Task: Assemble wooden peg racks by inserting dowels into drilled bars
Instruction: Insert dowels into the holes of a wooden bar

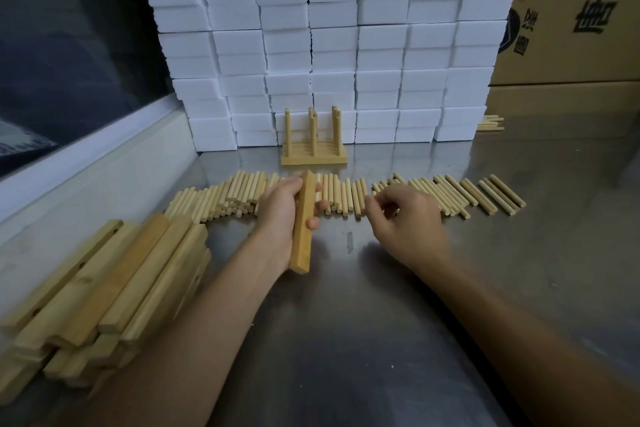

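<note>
Left hand (277,215) grips a wooden bar (304,224) held off the steel tabletop (381,305). Right hand (405,218) hovers at the row of dowels (346,196), fingers curled; can't tell if it's pinching one. Finished peg rack (313,146) stands behind, spare bars (104,288) stacked left.

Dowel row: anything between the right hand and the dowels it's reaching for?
Nothing visible. The right hand hovers directly over the dowel row on the metal table, fingers curled at the dowels; whether it already holds one can't be told. The left hand grips the bar off to the side, clear of that path.
</note>
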Demonstrator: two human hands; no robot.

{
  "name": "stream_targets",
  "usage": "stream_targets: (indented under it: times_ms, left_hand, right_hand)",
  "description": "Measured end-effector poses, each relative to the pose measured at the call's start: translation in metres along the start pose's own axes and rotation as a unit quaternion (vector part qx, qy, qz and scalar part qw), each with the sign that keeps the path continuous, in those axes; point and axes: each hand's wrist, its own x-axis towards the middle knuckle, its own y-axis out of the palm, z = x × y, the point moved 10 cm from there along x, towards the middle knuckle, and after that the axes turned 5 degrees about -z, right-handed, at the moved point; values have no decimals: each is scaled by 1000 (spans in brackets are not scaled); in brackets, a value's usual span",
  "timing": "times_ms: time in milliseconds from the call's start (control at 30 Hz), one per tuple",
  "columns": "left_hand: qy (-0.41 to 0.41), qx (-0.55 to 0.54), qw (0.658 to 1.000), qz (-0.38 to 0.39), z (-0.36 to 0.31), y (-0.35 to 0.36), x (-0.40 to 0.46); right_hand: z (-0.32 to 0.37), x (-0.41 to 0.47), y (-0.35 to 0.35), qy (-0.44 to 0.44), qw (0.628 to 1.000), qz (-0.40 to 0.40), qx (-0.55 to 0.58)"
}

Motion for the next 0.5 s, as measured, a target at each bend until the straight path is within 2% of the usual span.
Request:
stream_targets:
  times_ms: [133, 400, 500]
  left_hand:
    - [-22, -40, 999, 29, 18, 8, -3]
    - [1, 17, 1000, 21, 21, 1, 4]
    - [1, -8, 1000, 26, 20, 4, 1]
  right_hand:
    - [-10, 2, 6, 18, 999, 12, -41]
    - [-17, 1, 21, 15, 990, 59, -130]
    - [-16, 0, 25, 10, 986, 75, -148]
